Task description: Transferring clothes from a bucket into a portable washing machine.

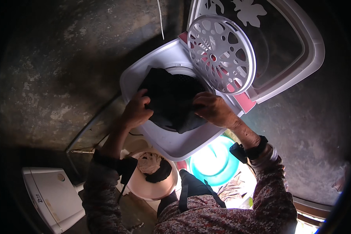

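Observation:
A black cloth garment [171,99] is spread over the round tub opening of a small white washing machine [183,147]. My left hand [138,110] pinches its left edge between thumb and fingers. On the opposite side, my right hand [215,110] has its fingers closed on the garment's right edge. The cloth hides most of the tub, and part of its pale rim shows behind. A round perforated inner lid [213,58] stands raised at the tub's back right.
Behind the inner lid, the machine's outer lid [315,43] is tilted up. Below the machine are a pale pink basin [133,186] holding cloth and a bright teal basin [197,171]. A white tank-like box [52,199] is at lower left. A rough wall [58,74] rises on the left.

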The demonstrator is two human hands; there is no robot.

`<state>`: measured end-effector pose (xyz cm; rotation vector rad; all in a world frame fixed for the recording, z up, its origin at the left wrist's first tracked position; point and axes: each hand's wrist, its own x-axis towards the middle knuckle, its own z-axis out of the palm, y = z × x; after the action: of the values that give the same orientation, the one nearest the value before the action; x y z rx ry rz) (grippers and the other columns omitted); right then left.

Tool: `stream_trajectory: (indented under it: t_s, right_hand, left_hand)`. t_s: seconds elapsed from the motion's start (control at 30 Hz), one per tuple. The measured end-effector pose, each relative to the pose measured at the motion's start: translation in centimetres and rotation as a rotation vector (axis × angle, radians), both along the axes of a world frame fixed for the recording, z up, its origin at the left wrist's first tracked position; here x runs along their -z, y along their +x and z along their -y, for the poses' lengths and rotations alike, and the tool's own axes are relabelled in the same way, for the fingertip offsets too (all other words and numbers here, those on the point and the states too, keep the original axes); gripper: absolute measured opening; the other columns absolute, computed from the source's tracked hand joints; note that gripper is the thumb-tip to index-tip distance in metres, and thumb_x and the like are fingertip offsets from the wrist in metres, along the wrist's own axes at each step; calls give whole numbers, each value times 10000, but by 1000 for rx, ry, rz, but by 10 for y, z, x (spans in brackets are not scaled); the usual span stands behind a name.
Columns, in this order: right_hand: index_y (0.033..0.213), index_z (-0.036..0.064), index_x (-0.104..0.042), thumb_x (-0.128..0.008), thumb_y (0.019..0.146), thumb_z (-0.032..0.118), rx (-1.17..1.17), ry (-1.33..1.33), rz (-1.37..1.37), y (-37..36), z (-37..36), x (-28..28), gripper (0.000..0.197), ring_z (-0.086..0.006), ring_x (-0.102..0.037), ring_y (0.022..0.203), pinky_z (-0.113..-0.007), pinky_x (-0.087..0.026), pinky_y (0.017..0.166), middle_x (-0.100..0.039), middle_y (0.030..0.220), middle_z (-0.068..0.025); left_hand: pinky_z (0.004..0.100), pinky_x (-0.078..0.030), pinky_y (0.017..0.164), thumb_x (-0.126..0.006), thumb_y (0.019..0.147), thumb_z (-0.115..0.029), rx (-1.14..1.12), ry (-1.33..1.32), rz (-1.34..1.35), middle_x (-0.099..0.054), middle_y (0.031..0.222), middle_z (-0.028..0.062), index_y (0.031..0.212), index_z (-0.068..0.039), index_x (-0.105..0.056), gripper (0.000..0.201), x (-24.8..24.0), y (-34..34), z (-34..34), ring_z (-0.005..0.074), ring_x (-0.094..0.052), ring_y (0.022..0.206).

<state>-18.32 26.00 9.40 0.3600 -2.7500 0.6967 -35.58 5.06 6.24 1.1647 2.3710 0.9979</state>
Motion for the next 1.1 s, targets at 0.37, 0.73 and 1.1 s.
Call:
stream_trajectory:
  t_s: [0.37, 0.73, 1.1]
  right_hand:
    - [858, -3, -567, -569, 707, 13, 584, -743, -35, 1, 0, -7, 151, -192, -568, 800, -287, -446, 705, -573, 840, -110]
    - [802, 7, -569, -563, 668, 3, 410, -426, -129, -28, 5, 20, 134, -298, -570, 749, -332, -452, 654, -579, 792, -130]
    - [802, -3, -562, -558, 696, -53, 502, -250, -412, -23, 9, -5, 118, -279, -565, 788, -300, -458, 676, -571, 838, -126]
  left_hand:
    - [217, -401, 691, -431, 638, 44, 91, 487, 925, -524, 879, 18, 1081, 9, -472, 447, -40, -20, -60, 86, -504, 769]
    - [365, -426, 748, -464, 591, -34, -18, -435, -29, -577, 841, 202, 788, -1, -572, 227, 5, -31, -50, 336, -539, 873]
    - [304, -431, 696, -489, 661, -43, -167, 327, 301, -583, 815, 160, 840, -10, -578, 203, -3, -40, -42, 242, -573, 781]
